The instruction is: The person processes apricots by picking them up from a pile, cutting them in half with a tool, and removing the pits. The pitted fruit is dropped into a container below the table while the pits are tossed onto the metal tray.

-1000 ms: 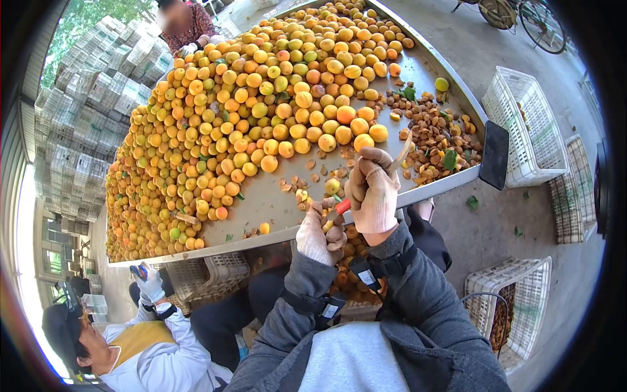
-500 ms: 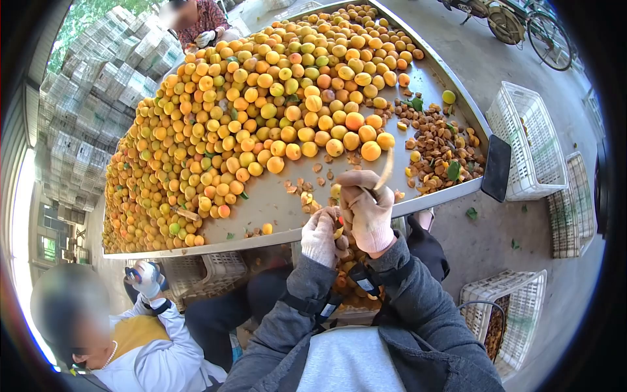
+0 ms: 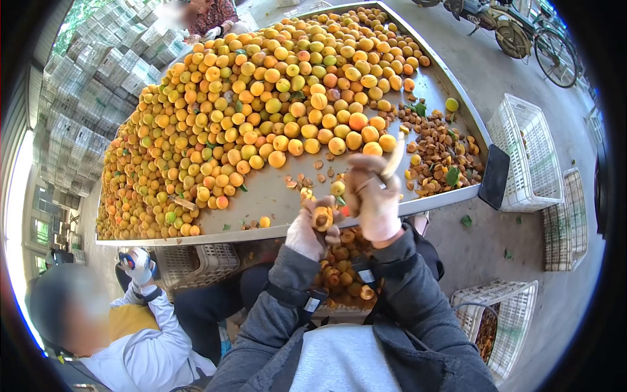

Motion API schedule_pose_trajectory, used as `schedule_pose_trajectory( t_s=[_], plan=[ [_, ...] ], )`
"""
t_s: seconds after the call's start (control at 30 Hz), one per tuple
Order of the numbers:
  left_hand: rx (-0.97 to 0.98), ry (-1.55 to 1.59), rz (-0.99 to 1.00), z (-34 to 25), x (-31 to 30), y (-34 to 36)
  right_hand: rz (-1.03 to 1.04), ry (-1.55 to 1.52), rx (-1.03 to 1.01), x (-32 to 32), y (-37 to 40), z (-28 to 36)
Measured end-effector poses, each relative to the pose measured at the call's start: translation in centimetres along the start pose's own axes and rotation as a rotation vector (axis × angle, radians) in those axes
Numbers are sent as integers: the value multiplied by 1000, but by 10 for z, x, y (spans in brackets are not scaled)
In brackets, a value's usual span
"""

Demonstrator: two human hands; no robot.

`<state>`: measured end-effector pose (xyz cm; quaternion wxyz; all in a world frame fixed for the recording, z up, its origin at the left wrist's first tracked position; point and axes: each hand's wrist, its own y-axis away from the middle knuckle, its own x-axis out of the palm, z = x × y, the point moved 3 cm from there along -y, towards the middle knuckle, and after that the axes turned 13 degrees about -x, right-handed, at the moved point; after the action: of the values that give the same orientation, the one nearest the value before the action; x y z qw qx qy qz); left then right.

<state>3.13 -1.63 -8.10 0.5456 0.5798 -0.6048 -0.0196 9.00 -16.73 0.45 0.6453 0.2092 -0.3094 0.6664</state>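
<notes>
My left hand, in a pale glove with stained fingers, is closed around an opened apricot, its hollow facing up. Just right of it, my gloved right hand is blurred and wrapped around a tool with a pale handle that sticks up past the fingers; its working end is hidden. Both hands are over the near edge of a metal table heaped with whole apricots. Below them, a crate holds apricot halves.
Brown apricot pits are piled on the table's right corner, beside a dark flat panel. White crates stand on the floor to the right. A co-worker sits at my left; another person is across the table.
The opened apricot now shows its hollow in my left hand. My right hand has risen slightly and the pale handle tilts differently. The whole view has shifted a little.
</notes>
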Motion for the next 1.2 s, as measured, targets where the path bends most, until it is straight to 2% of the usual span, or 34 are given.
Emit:
schedule_pose_trajectory(
  t_s=[0.07, 0.13, 0.2, 0.23, 0.27, 0.3, 0.33, 0.43, 0.53, 0.6, 0.67, 0.73, 0.77, 0.87, 0.93, 1.0, 1.07, 1.1, 1.13, 1.17, 1.2],
  plan=[
    [266, 149, 153, -13, 15, 11, -36, 33, 67, -1, -6, -2],
    [303, 97, 197, -20, 24, 16, 333, 622, -387, 6, -2, -18],
    [342, 128, -46, -22, 38, 21, 504, 943, -362, 10, 7, -30],
    [392, 113, 143, -19, 7, 7, 561, 1018, -361, 11, 14, -32],
    [393, 114, 147, -19, 7, 6, 619, 1093, -361, 15, 20, -31],
    [400, 118, 41, -19, 5, 4, 667, 1173, -332, 17, 23, -32],
    [405, 120, -68, -18, 2, 4, 668, 1170, -333, 17, 23, -34],
    [446, 111, -170, -15, 8, 7, 683, 1185, -307, 12, 23, -47],
    [413, 271, -72, -15, 10, 6, 684, 1156, -340, 10, 23, -48],
    [416, 373, -57, -23, 7, 2, 512, 1301, -339, 4, 8, -35],
    [422, 468, -39, -27, 4, 4, 481, 1274, -406, 4, 4, -26],
    [360, 435, 10, -25, 5, 4, 676, 1209, -396, 10, 11, -21],
    [359, 436, 8, -24, 4, 4, 695, 1211, -442, 12, 17, -26],
    [381, 297, -64, -18, 4, 12, 799, 1237, -413, 8, 19, -35],
    [402, 240, 50, -15, 12, 23, 803, 1152, -374, 10, 14, -35],
    [429, 145, 25, -11, 21, 42, 469, 820, -130, -6, 4, -41],
    [307, -120, -101, -1, 18, 50, 449, 928, -134, -12, -11, -40],
    [254, -295, -67, 1, 19, 57, 415, 918, -183, -19, -17, -46],
    [251, -296, -73, -3, 19, 64, 380, 908, -232, -25, -24, -52],
    [300, -555, -116, -16, 35, 76, 377, 905, -228, -23, -29, -44],
    [346, -815, -157, -31, 44, 83, 279, 693, 27, -21, -33, -30]
  ],
)
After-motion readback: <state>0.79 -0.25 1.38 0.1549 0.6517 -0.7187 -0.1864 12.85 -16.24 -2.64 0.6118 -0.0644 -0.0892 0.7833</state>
